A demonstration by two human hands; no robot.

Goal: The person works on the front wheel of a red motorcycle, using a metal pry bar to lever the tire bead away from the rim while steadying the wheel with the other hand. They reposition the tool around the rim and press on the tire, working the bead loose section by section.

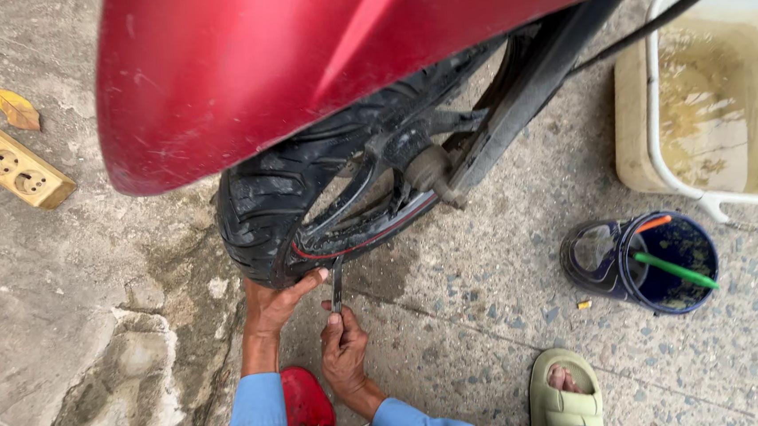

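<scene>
Red fender [297, 59] fills the top of the view and hides the upper half of the black tyre [259, 217]; only the lower arc and part of the rim show. Left hand [274, 305] presses flat against the tyre's underside, fingers spread apart, thumb along the rim edge. Right hand [342, 349] has its fingers clamped round a slim metal tyre lever [337, 287], whose tip goes out of sight at the rim. A red object [306, 409] lies between the blue sleeves, partly covered. Green sandal [565, 396] is cut by the bottom edge. Murky water tub [710, 110] is cropped at right; a blue cup [658, 260] sits below it.
</scene>
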